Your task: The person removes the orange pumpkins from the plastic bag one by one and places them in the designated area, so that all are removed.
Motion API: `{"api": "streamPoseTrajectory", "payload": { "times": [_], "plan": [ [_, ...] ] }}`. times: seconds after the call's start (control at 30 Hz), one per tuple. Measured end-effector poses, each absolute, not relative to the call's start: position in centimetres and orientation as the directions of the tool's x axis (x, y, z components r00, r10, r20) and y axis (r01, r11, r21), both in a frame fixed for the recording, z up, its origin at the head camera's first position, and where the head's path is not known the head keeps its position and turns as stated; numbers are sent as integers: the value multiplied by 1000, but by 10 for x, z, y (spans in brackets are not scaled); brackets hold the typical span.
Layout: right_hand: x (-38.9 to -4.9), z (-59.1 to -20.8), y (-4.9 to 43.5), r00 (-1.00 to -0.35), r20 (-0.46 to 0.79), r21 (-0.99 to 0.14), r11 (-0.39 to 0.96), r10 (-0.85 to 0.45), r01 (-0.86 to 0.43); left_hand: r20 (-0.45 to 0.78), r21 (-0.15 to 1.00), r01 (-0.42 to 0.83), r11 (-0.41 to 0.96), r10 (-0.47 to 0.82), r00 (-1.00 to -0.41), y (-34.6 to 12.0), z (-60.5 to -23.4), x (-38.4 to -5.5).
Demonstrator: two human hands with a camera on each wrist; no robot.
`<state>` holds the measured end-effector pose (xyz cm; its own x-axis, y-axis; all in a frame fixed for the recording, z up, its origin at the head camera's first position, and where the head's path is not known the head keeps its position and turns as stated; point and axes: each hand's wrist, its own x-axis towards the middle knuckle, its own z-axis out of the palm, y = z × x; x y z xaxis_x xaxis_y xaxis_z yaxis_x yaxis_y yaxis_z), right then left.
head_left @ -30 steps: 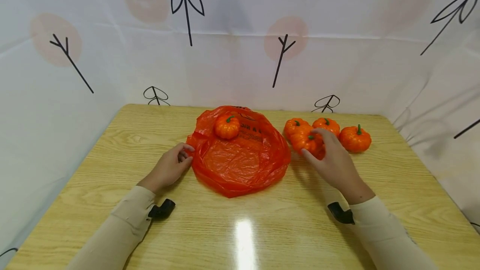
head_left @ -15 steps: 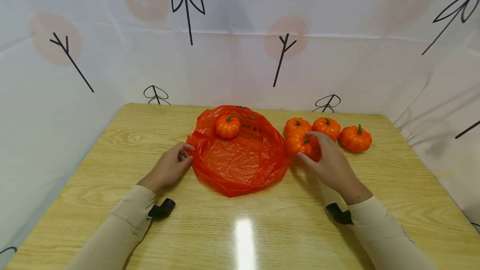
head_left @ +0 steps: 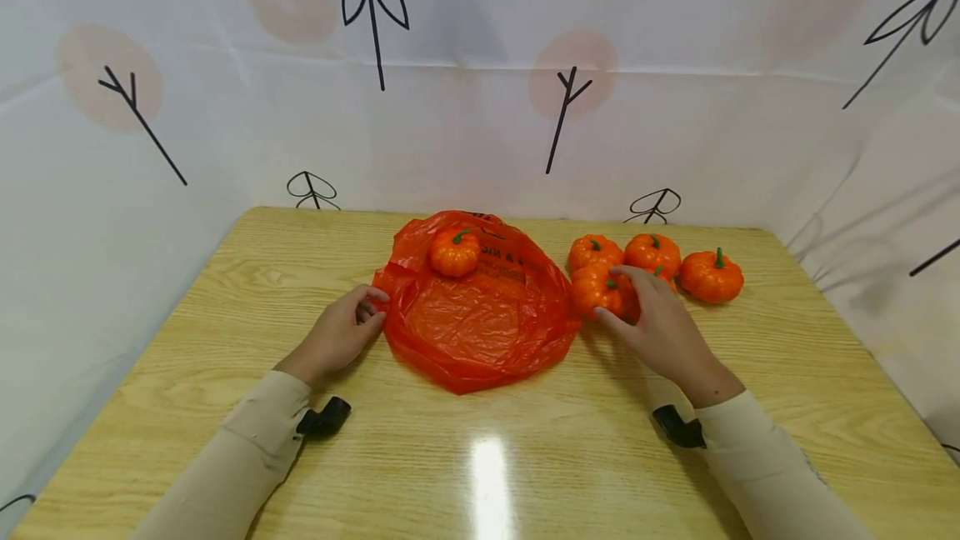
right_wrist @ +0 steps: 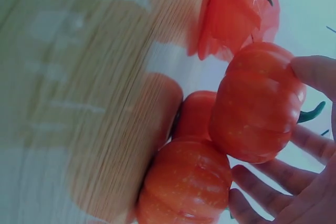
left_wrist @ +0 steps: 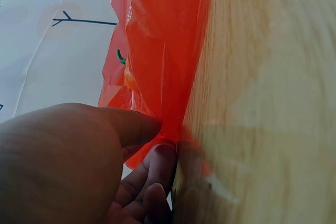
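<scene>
A red plastic bag (head_left: 465,332) lies spread open on the table, one small orange pumpkin (head_left: 454,252) with a green stem inside it. At the bag's left edge my left hand (head_left: 341,336) pinches the film between thumb and fingers, as the left wrist view shows. My right hand (head_left: 667,327) holds another pumpkin (right_wrist: 257,103) beside the bag's right rim, thumb on one side and fingers on the other. In the right wrist view this pumpkin is raised off the table. Just below it is a further pumpkin (right_wrist: 184,182), partly hidden by the hand in the head view.
Behind and right of my right hand stand more pumpkins: one at the back (head_left: 595,252), one beside it (head_left: 652,253) and one farther right (head_left: 711,277). The wooden table (head_left: 405,457) ends at a patterned cloth backdrop (head_left: 465,140).
My right hand has shifted slightly left and down with its pumpkin, nearer the bag. A pumpkin behind that hand has come partly into view. The left hand has stayed in place.
</scene>
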<state>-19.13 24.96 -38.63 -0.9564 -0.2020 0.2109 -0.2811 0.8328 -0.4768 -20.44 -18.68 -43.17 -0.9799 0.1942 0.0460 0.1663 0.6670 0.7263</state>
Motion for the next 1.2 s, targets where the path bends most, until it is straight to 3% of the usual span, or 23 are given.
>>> {"api": "streamPoseTrajectory", "payload": {
  "times": [1.2],
  "plan": [
    [-195, -393, 259, -954, 195, -392, 874, -226, -287, 52, 727, 166, 667, 188, -981, -186, -434, -205]
  ]
}}
